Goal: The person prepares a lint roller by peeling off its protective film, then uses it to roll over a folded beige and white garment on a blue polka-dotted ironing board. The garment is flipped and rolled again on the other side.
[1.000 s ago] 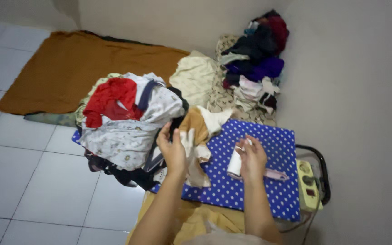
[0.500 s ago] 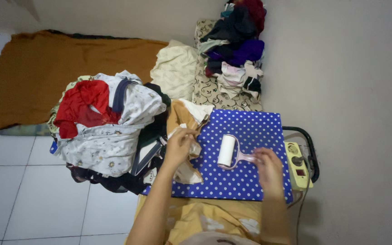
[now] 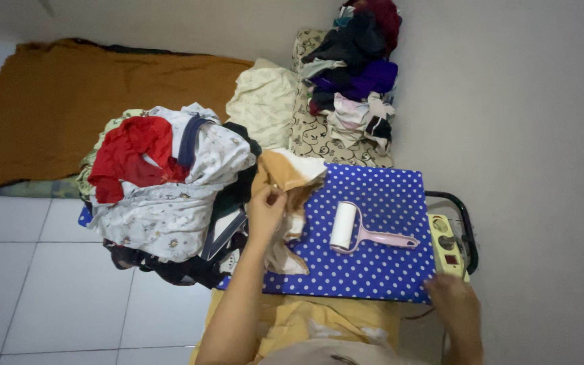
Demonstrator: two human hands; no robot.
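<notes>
A: What is the left hand (image 3: 266,211) doing?

B: Its fingers (image 3: 275,196) are pinched on a fold of the tan and white cloth garment (image 3: 288,182), which lies over the left edge of the blue, white-dotted padded board (image 3: 380,260). The garment trails down the board's left side toward the person.

A: And the right hand (image 3: 455,301)?

B: It rests at the board's near right corner, just below the pale yellow power strip (image 3: 446,247). I cannot tell whether its fingers are spread or curled; it holds nothing that I can see.

A: Anything on the board itself?

B: A lint roller with a white roll and pink plastic handle (image 3: 356,232) lies near the board's middle, handle pointing right, apart from both hands.

A: What surrounds the board?

B: Left of it, touching, a heap of mixed laundry topped by a red cloth (image 3: 163,189). Beyond its far edge, a patterned cushion (image 3: 319,132) carries a pile of dark and purple clothes (image 3: 356,67). Farther left, a brown blanket (image 3: 69,101) covers the white tiled floor (image 3: 42,290).
</notes>
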